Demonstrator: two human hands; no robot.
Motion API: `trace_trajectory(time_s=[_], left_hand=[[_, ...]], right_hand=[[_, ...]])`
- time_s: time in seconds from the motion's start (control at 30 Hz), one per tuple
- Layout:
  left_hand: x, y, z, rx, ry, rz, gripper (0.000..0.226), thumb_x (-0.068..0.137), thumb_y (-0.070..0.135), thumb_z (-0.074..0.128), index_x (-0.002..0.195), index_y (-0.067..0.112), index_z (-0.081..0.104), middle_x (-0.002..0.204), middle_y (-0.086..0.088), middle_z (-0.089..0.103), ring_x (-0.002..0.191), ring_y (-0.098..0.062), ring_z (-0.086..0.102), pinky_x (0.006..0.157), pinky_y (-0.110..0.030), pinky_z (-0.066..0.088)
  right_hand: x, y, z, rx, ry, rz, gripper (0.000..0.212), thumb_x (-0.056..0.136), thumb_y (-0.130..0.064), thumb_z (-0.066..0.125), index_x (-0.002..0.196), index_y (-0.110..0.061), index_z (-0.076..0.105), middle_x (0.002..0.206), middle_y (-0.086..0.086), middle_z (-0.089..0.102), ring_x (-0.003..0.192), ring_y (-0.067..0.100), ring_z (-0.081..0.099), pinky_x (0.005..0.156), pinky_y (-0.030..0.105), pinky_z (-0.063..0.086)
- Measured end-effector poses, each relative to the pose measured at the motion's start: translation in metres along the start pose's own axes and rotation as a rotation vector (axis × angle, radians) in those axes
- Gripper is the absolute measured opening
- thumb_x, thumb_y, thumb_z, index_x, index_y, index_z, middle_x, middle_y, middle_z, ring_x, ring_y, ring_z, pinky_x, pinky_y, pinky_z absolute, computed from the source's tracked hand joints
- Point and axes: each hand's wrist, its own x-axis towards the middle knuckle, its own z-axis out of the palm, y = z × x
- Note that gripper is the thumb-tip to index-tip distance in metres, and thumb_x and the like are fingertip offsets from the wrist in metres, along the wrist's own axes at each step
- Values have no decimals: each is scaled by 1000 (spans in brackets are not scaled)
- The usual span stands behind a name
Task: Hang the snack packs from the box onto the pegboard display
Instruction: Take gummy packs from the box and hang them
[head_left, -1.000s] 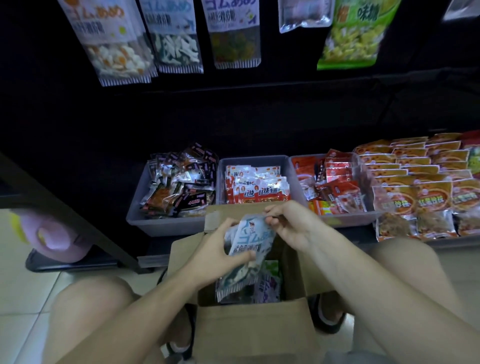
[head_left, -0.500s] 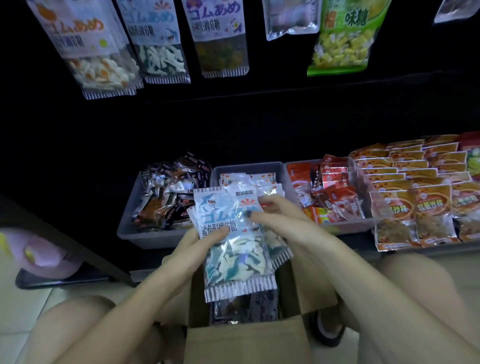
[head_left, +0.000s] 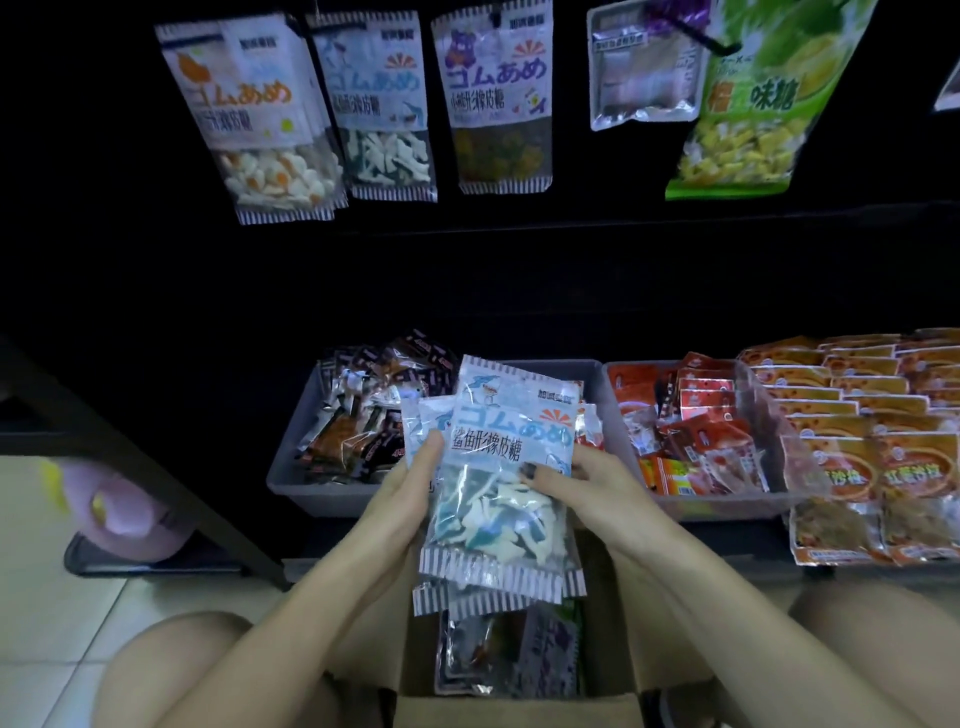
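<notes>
I hold a small stack of blue-and-white shark gummy packs (head_left: 506, 467) upright above the open cardboard box (head_left: 519, 709). My left hand (head_left: 402, 499) grips the stack's left edge, and my right hand (head_left: 582, 486) grips its right side with the thumb on the front. More packs (head_left: 506, 654) lie inside the box. On the black pegboard (head_left: 519, 270) above hang matching gummy packs: an orange-print pack (head_left: 249, 119), a shark pack (head_left: 382, 109) and a bear-print pack (head_left: 496, 104).
A clear pouch (head_left: 644, 73) and a green durian candy bag (head_left: 753, 114) hang at the upper right. Grey bins (head_left: 291, 483) of small snack packets and rows of orange packs (head_left: 872, 431) fill the shelf behind the box. My bare knees flank the box on a tiled floor.
The shark gummy packs came up out of the box in both hands and now stand higher in front of the bins. My view tilted upward, showing more of the pegboard.
</notes>
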Motion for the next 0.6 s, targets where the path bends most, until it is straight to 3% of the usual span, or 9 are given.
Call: trace_trajectory(time_s=[0.1,0.23,0.3,0.43,0.6], left_hand=[[-2,2,-1,14,58,90,46,96,61,59,132,34,65,124,11,76,115,-12,72,105,-37,51],[1,7,-6,-6,141,158,38,95,44,69,129,28,70,120,9,78,113,-15,73,106,-42,52],[2,12,-9,48,162,205,33,94,44,70,124,31,73,117,14,78,110,-10,74,103,-38,54],[4,24,-21,227,229,343,15,100,38,66,113,43,70,107,33,74,102,8,69,82,-13,51],[-1,51,-63,325,353,519,21,99,38,65,118,45,63,107,40,69,102,14,66,77,-8,52]], right_hand=[[2,3,4,134,5,6,16,99,-10,65,114,-15,67,105,0,80,94,19,77,72,26,60],[4,3,7,255,-38,-18,32,102,-8,58,133,-16,57,123,5,75,112,29,72,91,44,61],[6,3,10,323,-40,6,33,103,-7,57,135,-15,56,125,9,74,113,32,72,88,46,62],[14,-2,17,418,18,17,32,103,-2,55,133,-11,57,120,12,76,104,35,75,75,47,65],[29,-36,20,325,107,-39,28,100,-3,59,127,-12,60,111,14,78,95,36,77,74,50,63]])
